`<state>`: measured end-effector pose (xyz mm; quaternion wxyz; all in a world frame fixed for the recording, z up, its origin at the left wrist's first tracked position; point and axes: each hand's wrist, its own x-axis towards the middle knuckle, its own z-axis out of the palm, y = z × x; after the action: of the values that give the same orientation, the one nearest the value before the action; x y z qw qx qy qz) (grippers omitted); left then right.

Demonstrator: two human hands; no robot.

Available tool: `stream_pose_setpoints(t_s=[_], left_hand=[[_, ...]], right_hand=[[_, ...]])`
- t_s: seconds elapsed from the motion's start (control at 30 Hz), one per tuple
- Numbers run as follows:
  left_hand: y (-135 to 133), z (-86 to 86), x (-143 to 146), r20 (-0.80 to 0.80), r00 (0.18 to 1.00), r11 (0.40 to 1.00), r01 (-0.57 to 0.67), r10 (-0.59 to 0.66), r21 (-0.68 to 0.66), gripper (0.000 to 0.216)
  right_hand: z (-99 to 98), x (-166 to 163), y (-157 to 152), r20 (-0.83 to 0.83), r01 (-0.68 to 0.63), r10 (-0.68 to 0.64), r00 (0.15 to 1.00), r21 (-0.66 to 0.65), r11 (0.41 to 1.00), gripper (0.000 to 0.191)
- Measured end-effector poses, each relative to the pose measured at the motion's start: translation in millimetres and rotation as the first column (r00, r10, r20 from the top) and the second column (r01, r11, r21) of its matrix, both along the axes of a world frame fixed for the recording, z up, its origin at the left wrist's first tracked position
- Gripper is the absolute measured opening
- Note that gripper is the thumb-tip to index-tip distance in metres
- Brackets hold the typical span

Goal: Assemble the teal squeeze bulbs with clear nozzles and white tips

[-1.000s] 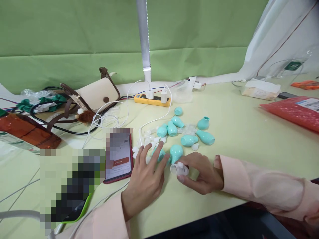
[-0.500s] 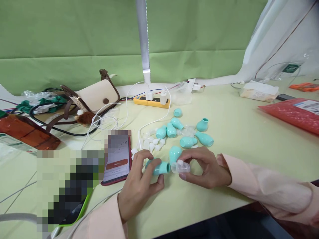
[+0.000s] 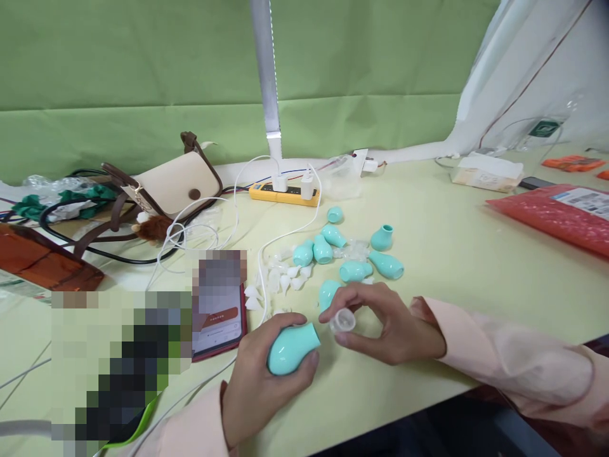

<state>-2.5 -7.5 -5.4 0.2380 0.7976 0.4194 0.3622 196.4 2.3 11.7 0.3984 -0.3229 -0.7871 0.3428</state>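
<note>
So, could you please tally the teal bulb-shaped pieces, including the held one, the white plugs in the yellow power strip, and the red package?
Teal pieces: 9 (8 on the table, 1 in the left hand)
White plugs in the yellow power strip: 2
Red package: 1
Total: 12

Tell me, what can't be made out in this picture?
All in the head view:
Teal bulb in the left hand: underside hidden by that hand.
Phone: upper screen blurred by pixelation.
Amber bottle: cut off by the left edge.
Red package: print on its label too small to read.
</note>
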Motion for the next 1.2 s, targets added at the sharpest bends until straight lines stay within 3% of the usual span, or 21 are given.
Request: stream_pose_setpoints(t_s=[0.07,0.13,0.27,0.4,0.6,0.77,1.2], left_hand=[[0.6,-0.3,0.9,0.01,1.0,0.998,-0.019,0.019,-0.052,0.023],[1.7,-0.1,1.8,0.024,1.0,0.996,-0.01,0.013,-0.089,0.021],[3.3,1.7,2.9,0.051,0.999,0.99,0.026,-0.019,-0.139,0.016],[2.8,1.8,3.5,0.07,0.997,0.991,0.042,-0.034,-0.127,0.016],[3.1,0.4,3.3,0.101,0.995,0.994,0.032,-0.022,-0.102,0.017],[3.7,-0.5,2.9,0.078,0.996,0.989,0.063,-0.053,-0.134,0.018],[2.6,-8.1,2.4,0.0,0.999,0.996,0.045,-0.045,-0.075,0.018]], right_hand=[[-0.1,0.1,0.8,-0.153,-0.052,0.027,0.988,-0.16,0.986,0.019],[-3.6,-0.8,2.3,-0.258,-0.114,0.052,0.965,-0.231,0.966,0.02],[-13.4,-5.5,4.2,-0.32,-0.126,0.047,0.946,-0.23,0.965,0.022],[-15.0,-7.7,2.0,-0.264,-0.108,0.041,0.964,-0.246,0.963,0.019],[-10.1,-4.0,-0.5,-0.093,-0.043,0.037,0.995,-0.066,0.997,0.017],[-10.2,-3.3,2.4,-0.11,-0.026,0.035,0.993,0.087,0.996,0.017],[-14.3,-5.8,3.5,-0.066,0.036,-0.027,0.997,0.146,0.989,0.015]])
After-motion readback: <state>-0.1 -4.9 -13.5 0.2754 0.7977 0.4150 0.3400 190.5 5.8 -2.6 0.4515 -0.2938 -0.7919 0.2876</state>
